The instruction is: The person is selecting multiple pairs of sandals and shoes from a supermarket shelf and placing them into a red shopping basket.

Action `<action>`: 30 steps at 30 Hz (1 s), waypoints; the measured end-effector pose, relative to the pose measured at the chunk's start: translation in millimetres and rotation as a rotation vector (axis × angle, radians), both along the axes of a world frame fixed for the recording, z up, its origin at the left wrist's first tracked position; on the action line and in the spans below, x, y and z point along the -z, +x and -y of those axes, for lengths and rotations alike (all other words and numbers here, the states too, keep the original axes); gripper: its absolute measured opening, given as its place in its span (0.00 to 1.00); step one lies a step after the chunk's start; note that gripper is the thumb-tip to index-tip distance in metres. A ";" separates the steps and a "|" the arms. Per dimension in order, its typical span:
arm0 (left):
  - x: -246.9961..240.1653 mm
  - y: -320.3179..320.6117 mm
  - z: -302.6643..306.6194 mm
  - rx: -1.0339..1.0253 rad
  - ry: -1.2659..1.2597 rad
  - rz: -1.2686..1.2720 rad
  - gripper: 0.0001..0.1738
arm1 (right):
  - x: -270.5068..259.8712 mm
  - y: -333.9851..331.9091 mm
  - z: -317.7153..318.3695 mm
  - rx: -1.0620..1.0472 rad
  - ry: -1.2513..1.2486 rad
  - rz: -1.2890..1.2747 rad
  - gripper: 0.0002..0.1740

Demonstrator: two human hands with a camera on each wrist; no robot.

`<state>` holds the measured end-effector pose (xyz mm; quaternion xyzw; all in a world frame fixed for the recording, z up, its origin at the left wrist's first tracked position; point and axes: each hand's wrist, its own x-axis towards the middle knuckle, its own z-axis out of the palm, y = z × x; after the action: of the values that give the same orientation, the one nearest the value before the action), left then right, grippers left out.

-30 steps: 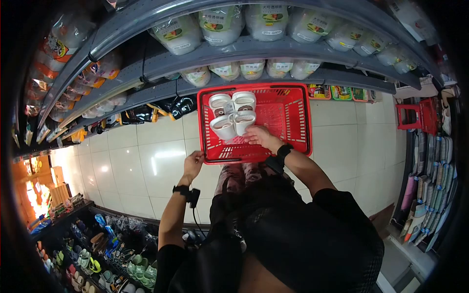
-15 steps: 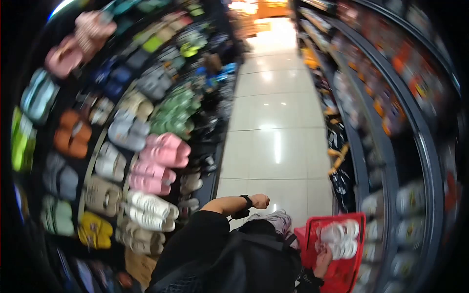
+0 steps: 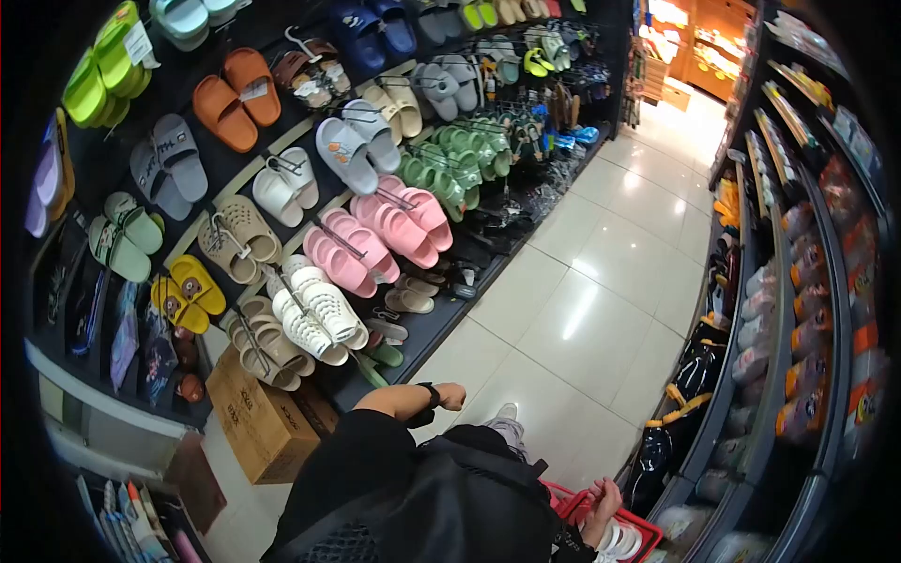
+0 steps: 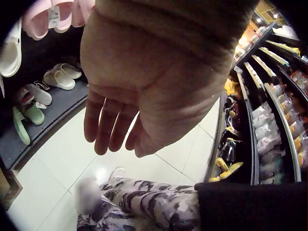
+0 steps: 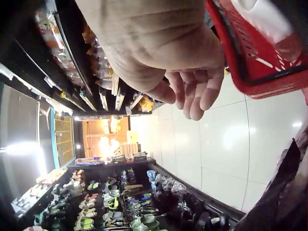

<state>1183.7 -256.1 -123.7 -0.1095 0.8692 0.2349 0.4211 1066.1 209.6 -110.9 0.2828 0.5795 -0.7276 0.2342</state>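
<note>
My left hand hangs over the aisle floor in the head view. The left wrist view shows that hand with fingers loose and nothing held. At the lower right of the head view my right hand is beside the red basket, partly over it. White shoes lie inside, largely hidden by the arm and frame edge. The right wrist view has the right hand with its fingers slightly bent around nothing, left of the basket and a white shoe.
Slippers and clogs, among them pink ones and white ones, hang on a rack at the left. A cardboard box stands below. Shelves of bagged goods line the right side. A tiled floor runs between.
The head view has swung from the basket to the footwear rack and aisle. My left hand has left the basket's edge; the right hand has come away from the white shoes.
</note>
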 end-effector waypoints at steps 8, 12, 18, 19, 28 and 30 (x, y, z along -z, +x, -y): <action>1.3 -30.6 52.1 -0.172 0.016 -0.095 0.15 | 6.1 -66.6 85.9 -0.195 0.023 0.034 0.12; 6.6 -60.1 89.6 -0.236 0.028 -0.119 0.14 | 11.4 -110.4 133.4 -0.255 0.032 0.021 0.12; 7.7 -89.3 151.1 -0.400 0.036 -0.214 0.13 | 7.1 -187.0 222.5 -0.395 0.069 -0.011 0.11; 7.1 -87.7 159.5 -0.438 0.041 -0.294 0.13 | 7.1 -197.7 239.6 -0.437 0.061 -0.012 0.11; -60.2 -36.0 170.8 -1.089 0.038 -0.665 0.15 | -10.7 -271.4 446.7 -1.035 -0.001 -0.135 0.10; -66.1 -16.7 166.3 -1.184 0.019 -0.702 0.14 | -19.9 -275.3 502.8 -1.200 -0.053 -0.178 0.10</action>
<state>1166.9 -422.4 -57.6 -0.4797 0.7457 0.4546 -0.0840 790.8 -293.2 -91.0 -0.1610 0.6368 -0.5038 0.5610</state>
